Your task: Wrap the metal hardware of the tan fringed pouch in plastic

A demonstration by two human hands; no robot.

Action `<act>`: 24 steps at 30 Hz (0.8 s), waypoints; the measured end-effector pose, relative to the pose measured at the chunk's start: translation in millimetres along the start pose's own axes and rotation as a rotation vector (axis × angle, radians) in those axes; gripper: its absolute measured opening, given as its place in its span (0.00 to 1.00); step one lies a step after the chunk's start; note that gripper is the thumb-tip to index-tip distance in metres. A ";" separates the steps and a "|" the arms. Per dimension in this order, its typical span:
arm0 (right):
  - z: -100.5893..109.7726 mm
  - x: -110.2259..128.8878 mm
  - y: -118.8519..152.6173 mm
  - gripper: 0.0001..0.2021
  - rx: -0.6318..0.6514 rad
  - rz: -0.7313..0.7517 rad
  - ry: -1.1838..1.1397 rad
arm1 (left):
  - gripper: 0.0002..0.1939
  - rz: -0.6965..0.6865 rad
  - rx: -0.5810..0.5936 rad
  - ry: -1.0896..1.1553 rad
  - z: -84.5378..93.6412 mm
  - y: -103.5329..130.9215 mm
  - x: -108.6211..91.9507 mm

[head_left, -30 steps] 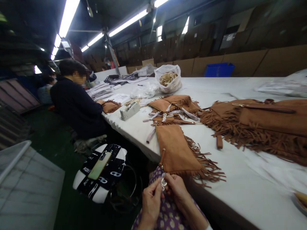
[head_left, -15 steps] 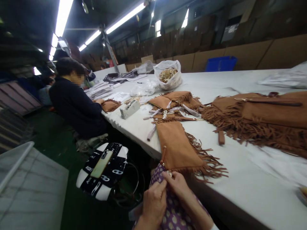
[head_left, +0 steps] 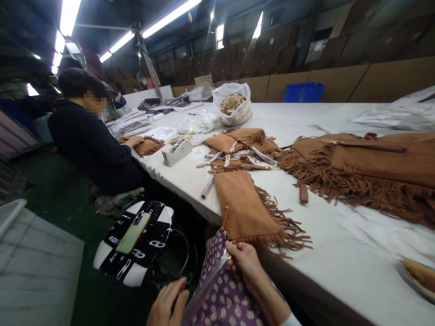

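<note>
A brown fringed pouch [head_left: 246, 206] lies at the table's near edge, its zip pull [head_left: 224, 217] at the left side. Just below its lower corner, my right hand [head_left: 248, 262] pinches the top of a clear plastic strip [head_left: 212, 276] that runs down over the purple patterned cloth on my lap. My left hand [head_left: 168, 303] is lower left, fingers apart, beside the strip's lower end; whether it touches the strip I cannot tell. Further back lie more brown pouches [head_left: 234, 140] with wrapped straps, and a large fringed brown pile [head_left: 374, 158] at right.
A tape dispenser [head_left: 176, 151] and a plastic bag of cords [head_left: 233, 106] stand on the white table [head_left: 340, 267]. A stool [head_left: 136, 242] carries a phone [head_left: 134, 233]. A person [head_left: 91, 131] sits at left holding a brown pouch. A white bin [head_left: 41, 267] stands lower left.
My left hand has come away from my right hand, down and to the left, and its fingers have spread. The clear strip now shows stretched below my right hand. The view has shifted slightly.
</note>
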State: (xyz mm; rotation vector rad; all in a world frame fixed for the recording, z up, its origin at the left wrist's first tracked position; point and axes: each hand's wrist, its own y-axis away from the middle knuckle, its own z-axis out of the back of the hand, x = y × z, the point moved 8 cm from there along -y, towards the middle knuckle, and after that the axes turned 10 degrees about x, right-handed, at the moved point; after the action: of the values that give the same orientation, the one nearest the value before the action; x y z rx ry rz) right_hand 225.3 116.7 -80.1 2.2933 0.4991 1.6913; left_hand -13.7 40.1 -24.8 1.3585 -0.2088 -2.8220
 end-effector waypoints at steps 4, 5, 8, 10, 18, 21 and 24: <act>0.0 0.5 -3.4 0.26 0.017 -0.009 0.009 | 0.25 0.005 0.261 0.329 -46.1 -56.2 -58.6; 1.0 -0.4 -5.0 0.28 0.023 -0.006 0.006 | 0.26 0.006 0.367 0.400 -66.1 -64.2 -72.0; 6.2 -3.4 -9.1 0.30 0.037 0.010 -0.008 | 0.28 0.089 0.488 0.578 -110.0 -71.8 -83.5; 10.6 -5.0 -10.3 0.31 0.041 0.005 0.017 | 0.27 0.149 0.456 0.672 -122.8 -69.7 -74.0; 13.4 -1.5 -12.5 0.32 0.076 -0.020 0.077 | 0.26 0.175 0.402 0.926 -130.1 -57.9 -64.2; 10.3 -3.2 -12.8 0.32 0.109 -0.036 -0.072 | 0.25 0.168 0.385 1.074 -132.8 -52.2 -74.4; 8.3 -5.8 -13.6 0.33 0.130 -0.055 -0.163 | 0.23 0.248 0.367 1.134 -135.7 -47.0 -75.0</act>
State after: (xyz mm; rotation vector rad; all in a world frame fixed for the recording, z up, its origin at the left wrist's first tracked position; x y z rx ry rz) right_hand 230.0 126.8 -93.0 2.4576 0.6476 1.4709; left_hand 141.5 75.1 -55.7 2.4915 -0.7810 -1.4936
